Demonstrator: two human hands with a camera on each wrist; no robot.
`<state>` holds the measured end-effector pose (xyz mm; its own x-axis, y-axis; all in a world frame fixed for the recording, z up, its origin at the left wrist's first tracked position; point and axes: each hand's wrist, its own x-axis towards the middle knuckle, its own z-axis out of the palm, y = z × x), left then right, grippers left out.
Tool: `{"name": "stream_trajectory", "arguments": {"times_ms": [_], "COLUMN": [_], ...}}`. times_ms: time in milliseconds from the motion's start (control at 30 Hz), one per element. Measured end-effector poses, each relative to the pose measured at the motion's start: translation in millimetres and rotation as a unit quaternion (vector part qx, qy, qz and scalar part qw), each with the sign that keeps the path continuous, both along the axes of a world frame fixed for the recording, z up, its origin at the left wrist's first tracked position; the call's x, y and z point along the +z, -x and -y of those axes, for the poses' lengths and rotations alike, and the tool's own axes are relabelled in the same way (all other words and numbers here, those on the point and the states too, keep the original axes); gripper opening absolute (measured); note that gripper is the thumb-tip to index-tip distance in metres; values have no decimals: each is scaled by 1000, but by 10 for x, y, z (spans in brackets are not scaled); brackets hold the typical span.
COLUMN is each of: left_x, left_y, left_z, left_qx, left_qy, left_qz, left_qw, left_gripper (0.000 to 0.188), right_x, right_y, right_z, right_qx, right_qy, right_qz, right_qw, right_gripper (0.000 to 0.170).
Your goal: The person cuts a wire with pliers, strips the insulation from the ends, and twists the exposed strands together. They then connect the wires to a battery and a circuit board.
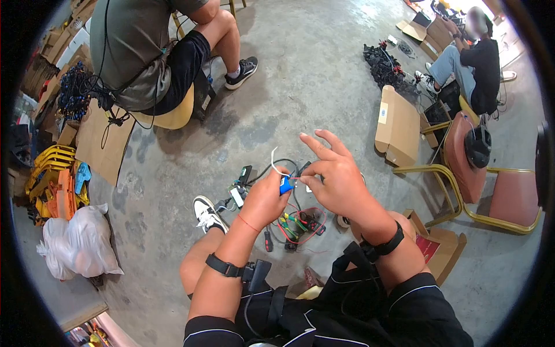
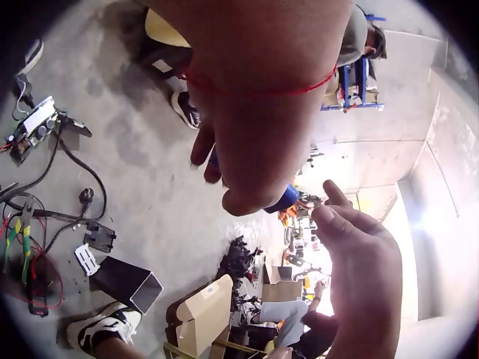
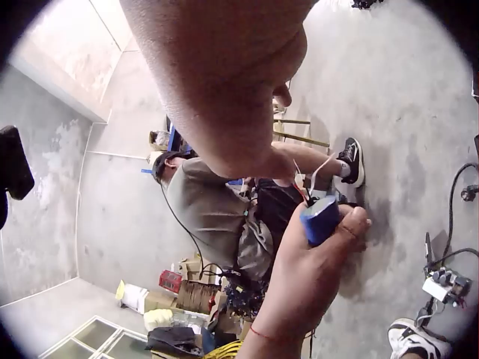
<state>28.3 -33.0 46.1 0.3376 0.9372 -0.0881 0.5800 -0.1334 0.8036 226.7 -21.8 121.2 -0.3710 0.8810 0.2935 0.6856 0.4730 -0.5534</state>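
Note:
My left hand (image 1: pixel 265 199) grips a blue cylindrical piece (image 1: pixel 285 185), its end showing past the thumb. In the right wrist view the blue piece (image 3: pixel 320 221) has thin red and white wires (image 3: pixel 319 173) rising from its end. Thumb and index finger of my right hand (image 1: pixel 338 182) pinch a thin red wire beside that end, while the other fingers are spread. The left wrist view shows the blue piece (image 2: pixel 283 200) under the left hand (image 2: pixel 258 164), close to the right hand's fingertips.
On the floor between the feet lie green-handled pliers (image 2: pixel 25 238), a circuit board (image 2: pixel 36 123), black cables and red wire. An open cardboard box (image 1: pixel 399 124) and chairs (image 1: pixel 462 156) stand to the right. White bags (image 1: pixel 81 240) lie at left; a seated person (image 1: pixel 136 52) is ahead.

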Motion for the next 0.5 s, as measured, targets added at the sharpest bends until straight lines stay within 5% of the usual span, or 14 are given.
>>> {"name": "stream_trajectory", "arguments": {"times_ms": [67, 267, 467, 500], "left_x": [44, -97, 121, 70], "left_y": [-12, -11, -16, -27], "left_z": [-7, -9, -29, -15], "left_qx": [2, -31, 7, 30], "left_qy": [29, -117, 142, 175], "left_qz": [-25, 75, 74, 144], "left_qw": [999, 990, 987, 974], "left_gripper": [35, 44, 39, 37], "right_x": [-14, -10, 10, 22], "right_y": [-4, -19, -10, -9], "right_z": [-8, -20, -15, -8], "right_qx": [-10, -41, -34, -30], "right_qy": [1, 2, -5, 5], "right_qz": [-3, -15, -25, -34], "right_qw": [1000, 999, 999, 999], "right_gripper": [8, 9, 8, 8]}}
